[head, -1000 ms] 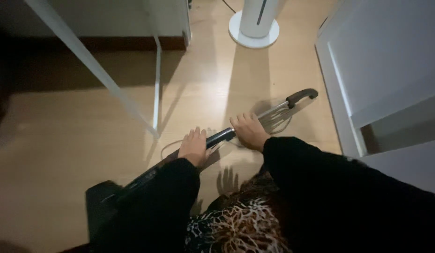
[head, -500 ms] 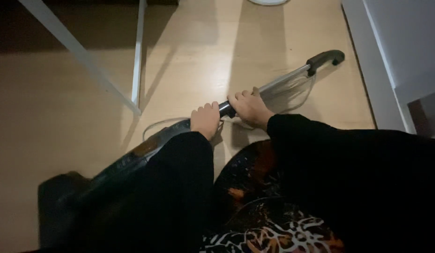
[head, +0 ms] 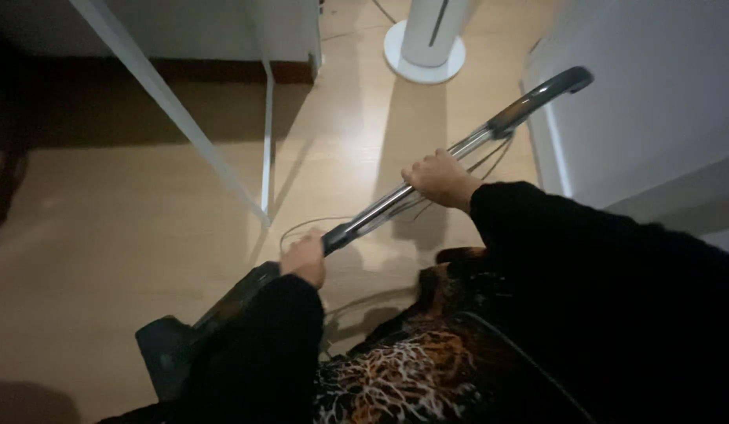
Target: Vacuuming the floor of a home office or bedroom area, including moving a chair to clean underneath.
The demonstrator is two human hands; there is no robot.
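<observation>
- Chrome pole [head: 411, 192] runs lower left to upper right; my left hand [head: 305, 259] wraps its lower end.
- Right hand [head: 441, 177] is closed around it higher up, nearer the grip [head: 541, 90].

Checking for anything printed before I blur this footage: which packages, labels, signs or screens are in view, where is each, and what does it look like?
None in view: no package, label, sign or screen.
Both hands, left hand and right hand, grip an upright vacuum's metal tube.
A white tower appliance on its round base stands on the wood floor, its face plain with one dark vertical slot.
</observation>
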